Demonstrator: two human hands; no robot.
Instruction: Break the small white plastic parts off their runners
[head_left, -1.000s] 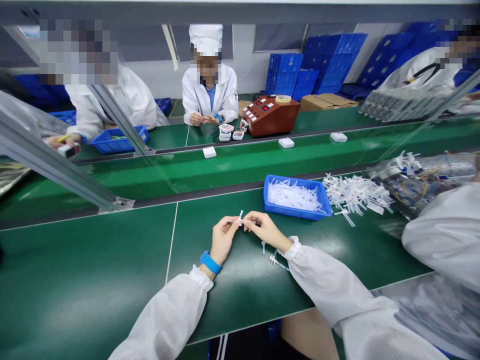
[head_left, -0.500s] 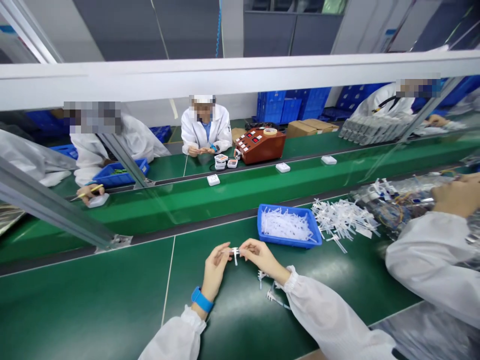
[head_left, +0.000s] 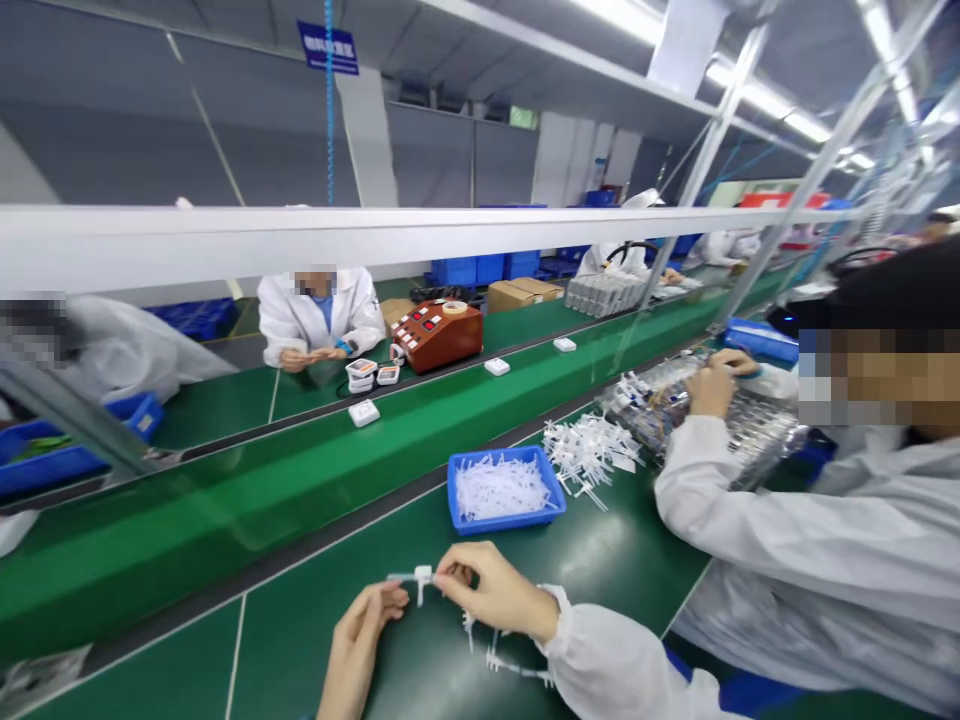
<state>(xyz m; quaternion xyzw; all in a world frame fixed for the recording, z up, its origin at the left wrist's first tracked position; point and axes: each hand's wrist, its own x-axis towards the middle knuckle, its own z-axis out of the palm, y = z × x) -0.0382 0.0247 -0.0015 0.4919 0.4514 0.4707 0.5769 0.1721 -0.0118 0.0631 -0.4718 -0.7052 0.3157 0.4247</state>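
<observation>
A small white T-shaped tube fitting (head_left: 423, 574), with a short translucent tube on its left side, is held up above the green tabletop. My right hand (head_left: 495, 595) pinches its right end between thumb and fingertips. My left hand (head_left: 358, 640) has its curled fingers at the tube's left end, in what looks like a light grip. Below my right hand, another white fitting with tubing (head_left: 495, 660) lies on the table, partly hidden by the hand and sleeve.
Beyond my hands stands a blue bin (head_left: 506, 522) of white tube pieces, with a loose pile of white fittings (head_left: 589, 445) beside it. A co-worker (head_left: 757, 500) handles wired parts at right. White square devices (head_left: 364, 412) rest on the green conveyor (head_left: 420, 435).
My view has swung up and to the right, bringing the co-worker at right into sight. The fitting stays between my hands, its stem pointing up at first and down now. My hands are slightly farther apart.
</observation>
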